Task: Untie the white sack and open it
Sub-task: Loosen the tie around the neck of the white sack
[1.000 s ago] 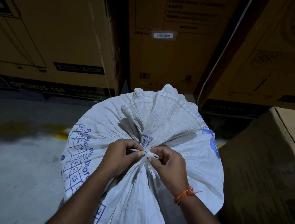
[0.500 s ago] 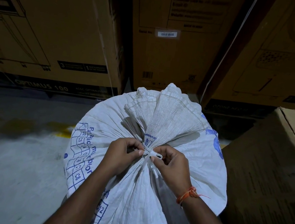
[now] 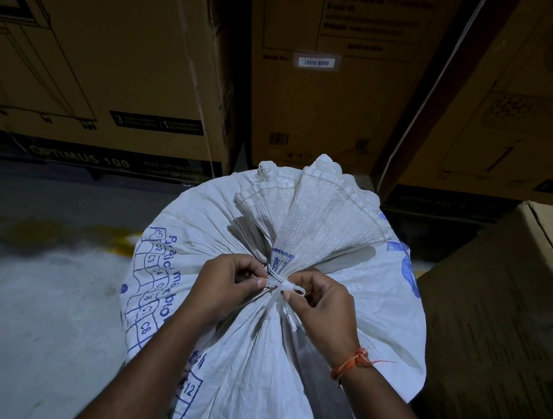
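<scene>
A full white woven sack (image 3: pixel 371 306) with blue print stands upright in front of me. Its gathered neck fans out above a white string tie (image 3: pixel 283 283) knotted around it. My left hand (image 3: pixel 225 286) pinches the string at the left side of the knot. My right hand (image 3: pixel 322 309), with an orange thread on its wrist, pinches a small loop of the string on the right side. The knot is still wound around the neck, and the sack's mouth is bunched shut.
Large brown cardboard boxes (image 3: pixel 119 64) stand in a row right behind the sack. Another carton (image 3: pixel 513 322) sits close on the right. Grey concrete floor (image 3: pixel 23 301) with a yellow painted mark lies to the left.
My fingers have shifted slightly on the string; the small loop at my right fingertips now shows a bit more. The sack stays tied.
</scene>
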`<action>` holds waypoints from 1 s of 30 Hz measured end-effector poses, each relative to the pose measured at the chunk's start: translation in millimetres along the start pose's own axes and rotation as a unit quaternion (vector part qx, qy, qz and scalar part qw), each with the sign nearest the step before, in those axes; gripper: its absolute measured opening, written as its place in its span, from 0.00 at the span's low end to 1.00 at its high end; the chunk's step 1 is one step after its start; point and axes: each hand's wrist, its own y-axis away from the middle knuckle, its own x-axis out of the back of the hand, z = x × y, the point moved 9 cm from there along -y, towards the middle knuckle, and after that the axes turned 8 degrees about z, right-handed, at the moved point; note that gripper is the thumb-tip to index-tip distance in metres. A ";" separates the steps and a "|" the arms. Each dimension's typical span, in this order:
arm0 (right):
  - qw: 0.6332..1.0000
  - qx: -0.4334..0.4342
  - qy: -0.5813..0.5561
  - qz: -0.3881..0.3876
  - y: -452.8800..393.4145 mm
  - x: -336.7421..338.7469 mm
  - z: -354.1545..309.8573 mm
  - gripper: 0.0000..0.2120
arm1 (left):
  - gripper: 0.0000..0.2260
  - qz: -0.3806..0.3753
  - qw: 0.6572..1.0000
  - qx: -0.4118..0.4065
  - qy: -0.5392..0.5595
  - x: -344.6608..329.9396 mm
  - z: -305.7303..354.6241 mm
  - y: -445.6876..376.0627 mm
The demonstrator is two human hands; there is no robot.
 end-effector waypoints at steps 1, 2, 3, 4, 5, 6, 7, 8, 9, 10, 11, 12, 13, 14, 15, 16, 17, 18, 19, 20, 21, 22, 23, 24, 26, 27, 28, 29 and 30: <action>1.000 0.001 0.000 0.000 0.0 0.1 -0.6 0.09 | 0.04 0.001 1.000 0.000 0.000 -0.1 0.2 0.1; 1.000 0.000 0.000 0.000 -0.1 0.3 -0.9 0.09 | 0.05 0.001 1.000 0.000 0.001 -0.3 0.3 0.1; 1.000 -0.001 0.000 0.000 -0.1 0.6 -0.9 0.09 | 0.05 0.001 1.000 0.001 0.003 -0.4 0.6 0.2; 1.000 -0.002 0.001 0.002 0.2 1.1 -0.9 0.09 | 0.05 0.002 1.000 0.001 0.005 -0.3 0.6 0.2; 1.000 -0.004 0.000 0.003 0.5 1.5 -1.0 0.09 | 0.05 0.003 1.000 0.000 0.004 -0.3 0.9 0.5; 1.000 -0.004 -0.001 0.004 0.9 1.8 -1.5 0.09 | 0.05 0.004 1.000 -0.001 0.003 -0.4 1.2 0.7; 1.000 -0.004 -0.002 0.004 1.0 1.9 -1.9 0.09 | 0.06 0.004 1.000 -0.002 0.002 -0.6 1.3 1.0; 1.000 -0.003 -0.001 0.004 1.0 1.8 -2.2 0.09 | 0.06 0.006 1.000 -0.002 0.001 -0.6 1.4 1.0; 1.000 -0.003 0.001 0.003 1.1 1.7 -2.6 0.09 | 0.06 0.008 1.000 -0.002 0.002 -0.5 1.4 0.9; 1.000 -0.003 0.002 0.003 1.2 1.6 -2.8 0.09 | 0.06 0.009 1.000 -0.002 0.003 -0.3 1.4 1.0; 1.000 -0.004 0.002 0.004 1.2 1.6 -3.2 0.09 | 0.06 0.010 1.000 -0.001 0.005 -0.3 1.8 1.3; 1.000 -0.004 0.004 0.007 1.0 2.0 -3.2 0.09 | 0.06 0.010 1.000 -0.001 0.006 -0.6 2.1 1.4; 1.000 -0.004 0.004 0.007 0.9 2.1 -3.4 0.09 | 0.06 0.010 1.000 -0.001 0.007 -1.0 2.4 1.4; 1.000 -0.004 0.004 0.008 0.9 1.9 -3.8 0.09 | 0.06 0.009 1.000 -0.002 0.008 -1.7 2.4 1.3; 1.000 -0.004 0.003 0.008 1.1 1.8 -4.1 0.09 | 0.06 0.008 1.000 -0.003 0.009 -2.4 2.9 1.6; 1.000 -0.005 0.003 0.008 1.3 1.9 -4.5 0.09 | 0.06 0.009 1.000 -0.004 0.010 -2.9 3.4 2.0; 1.000 -0.005 0.001 0.008 1.3 1.9 -4.7 0.09 | 0.06 0.009 1.000 -0.003 0.012 -3.3 3.8 2.0; 1.000 -0.005 0.000 0.007 1.5 2.1 -4.9 0.09 | 0.06 0.009 1.000 -0.001 0.016 -3.3 3.8 1.8; 1.000 -0.004 -0.001 0.005 1.8 2.2 -5.2 0.09 | 0.05 0.009 1.000 0.002 0.021 -2.8 3.5 1.3; 1.000 -0.003 0.000 0.004 2.1 2.4 -5.8 0.09 | 0.05 0.009 1.000 0.006 0.027 -1.5 2.7 0.7; 1.000 -0.001 0.004 0.004 2.1 2.7 -6.5 0.09 | 0.05 0.011 0.999 0.011 0.033 0.2 1.8 -0.2; 1.000 0.001 0.010 0.006 1.9 3.1 -7.0 0.09 | 0.05 0.013 0.999 0.013 0.035 2.2 0.5 -1.5; 1.000 0.001 0.014 0.008 1.6 3.3 -7.1 0.09 | 0.05 0.015 0.999 0.013 0.031 3.9 -0.8 -2.6; 1.000 0.000 0.016 0.009 1.3 3.4 -6.9 0.09 | 0.05 0.015 1.000 0.012 0.023 4.7 -1.8 -3.1; 1.000 0.000 0.019 0.009 1.0 3.0 -5.9 0.08 | 0.06 0.011 1.000 0.009 0.013 3.7 -2.4 -2.7; 1.000 0.001 0.020 0.010 1.0 2.7 -5.6 0.08 | 0.06 0.010 1.000 0.009 0.012 2.7 -2.7 -2.6; 1.000 0.003 0.021 0.011 1.4 2.8 -5.6 0.08 | 0.07 0.010 1.000 0.008 0.012 1.9 -3.0 -2.6; 1.000 0.004 0.023 0.012 1.6 3.2 -5.5 0.08 | 0.07 0.010 1.000 0.008 0.012 1.1 -3.1 -2.8; 1.000 0.004 0.023 0.013 1.7 3.5 -5.1 0.08 | 0.07 0.011 1.000 0.008 0.011 0.5 -3.0 -2.8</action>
